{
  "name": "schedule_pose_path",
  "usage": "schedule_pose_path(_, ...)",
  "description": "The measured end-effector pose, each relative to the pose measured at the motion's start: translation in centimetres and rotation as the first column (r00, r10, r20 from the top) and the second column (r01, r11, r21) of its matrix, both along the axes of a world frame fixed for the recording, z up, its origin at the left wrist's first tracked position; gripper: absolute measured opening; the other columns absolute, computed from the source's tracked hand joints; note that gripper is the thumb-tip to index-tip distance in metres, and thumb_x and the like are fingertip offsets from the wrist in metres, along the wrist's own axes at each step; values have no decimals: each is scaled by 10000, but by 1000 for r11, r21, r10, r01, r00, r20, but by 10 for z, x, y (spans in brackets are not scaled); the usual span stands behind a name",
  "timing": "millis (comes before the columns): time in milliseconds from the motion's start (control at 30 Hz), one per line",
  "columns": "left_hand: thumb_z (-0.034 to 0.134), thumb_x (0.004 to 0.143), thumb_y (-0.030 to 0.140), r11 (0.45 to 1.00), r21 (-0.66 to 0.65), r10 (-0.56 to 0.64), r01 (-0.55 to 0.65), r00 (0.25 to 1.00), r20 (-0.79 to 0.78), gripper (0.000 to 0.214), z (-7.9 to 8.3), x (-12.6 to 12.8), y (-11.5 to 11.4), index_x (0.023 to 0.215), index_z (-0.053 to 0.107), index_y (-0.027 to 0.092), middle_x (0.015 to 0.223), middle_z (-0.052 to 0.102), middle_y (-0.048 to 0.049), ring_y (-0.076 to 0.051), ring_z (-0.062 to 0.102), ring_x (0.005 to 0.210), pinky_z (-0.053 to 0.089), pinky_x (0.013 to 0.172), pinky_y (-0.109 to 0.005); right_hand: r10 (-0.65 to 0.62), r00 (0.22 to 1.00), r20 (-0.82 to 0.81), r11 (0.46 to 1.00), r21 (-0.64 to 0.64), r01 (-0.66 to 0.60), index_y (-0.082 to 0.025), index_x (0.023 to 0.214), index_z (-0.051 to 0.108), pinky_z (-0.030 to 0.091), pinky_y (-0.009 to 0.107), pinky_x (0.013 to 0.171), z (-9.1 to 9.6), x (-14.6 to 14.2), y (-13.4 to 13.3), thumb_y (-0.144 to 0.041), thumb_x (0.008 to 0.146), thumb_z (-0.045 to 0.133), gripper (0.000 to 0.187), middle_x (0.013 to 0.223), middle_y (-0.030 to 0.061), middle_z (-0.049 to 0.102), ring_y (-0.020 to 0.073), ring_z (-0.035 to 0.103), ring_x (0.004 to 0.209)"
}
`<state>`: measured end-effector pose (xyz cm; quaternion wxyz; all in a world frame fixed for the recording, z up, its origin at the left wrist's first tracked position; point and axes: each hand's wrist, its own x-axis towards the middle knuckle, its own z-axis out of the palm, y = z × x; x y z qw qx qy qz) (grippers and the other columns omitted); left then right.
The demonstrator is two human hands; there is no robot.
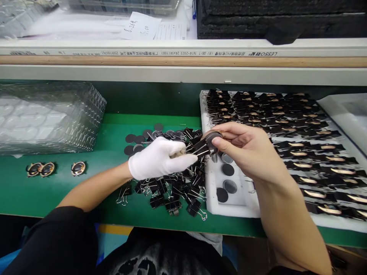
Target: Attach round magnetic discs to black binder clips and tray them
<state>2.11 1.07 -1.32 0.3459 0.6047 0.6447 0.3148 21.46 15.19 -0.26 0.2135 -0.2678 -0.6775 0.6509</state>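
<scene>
My left hand [160, 158], in a white glove, is closed on a black binder clip [199, 147] and holds it over a heap of loose binder clips [174, 191]. My bare right hand [246, 147] pinches a small round disc part [213, 136] at the clip's jaws. Both hands meet just left of a white foam tray [213, 206]. Dark round discs [228, 170] lie in the tray's near-left corner, under my right hand.
Rows of clipped parts [301, 126] fill the white tray to the right. More dark discs [137, 138] lie on the green bench [43, 191]. A stack of clear blister trays [48, 114] stands at left, with three gold-rimmed oval parts [53, 168] in front. A shelf edge [183, 61] runs above.
</scene>
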Motion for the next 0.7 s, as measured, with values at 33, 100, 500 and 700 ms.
schedule_pose_path(33, 610, 936, 455, 1000, 5, 1, -1, 1000, -5, 501, 0, 0, 0, 606, 343, 189, 537, 333, 81, -58, 278, 524, 268, 502, -227, -4, 1000, 2, 1000, 3, 4, -259, 1008, 803, 650, 334, 853, 0, 0, 0, -371, 880, 837, 173, 975, 42, 807, 203, 768, 918)
schedule_pose_path(100, 619, 934, 458, 1000, 14, -2, 3, 1000, -26, 497, 0, 0, 1, 612, 355, 188, 532, 341, 83, -58, 286, 519, 276, 507, -225, -19, 1000, 2, 1000, 15, 19, -262, 1011, 804, 651, 357, 867, 0, 0, 0, -373, 875, 840, 179, 968, 38, 802, 208, 764, 910)
schedule_pose_path(500, 591, 998, 462, 927, -68, -318, 369, 674, -667, 259, -11, -41, 11, 955, 698, 230, 749, 634, 0, -145, 542, 605, 297, 583, -291, -181, 981, -75, 883, -451, 129, -292, 744, 707, 601, 341, 737, -3, -8, 0, -552, 765, 871, 308, 848, -2, 637, 182, 613, 792)
schedule_pose_path(700, 610, 950, 180, 786, -102, -407, 609, 387, -828, 154, -21, -35, 14, 804, 654, 200, 761, 638, -31, -177, 589, 678, 284, 621, -331, -188, 981, -47, 829, -543, 133, -297, 797, 610, 614, 407, 870, -6, -11, 3, -613, 848, 772, 358, 903, -6, 626, 230, 667, 986)
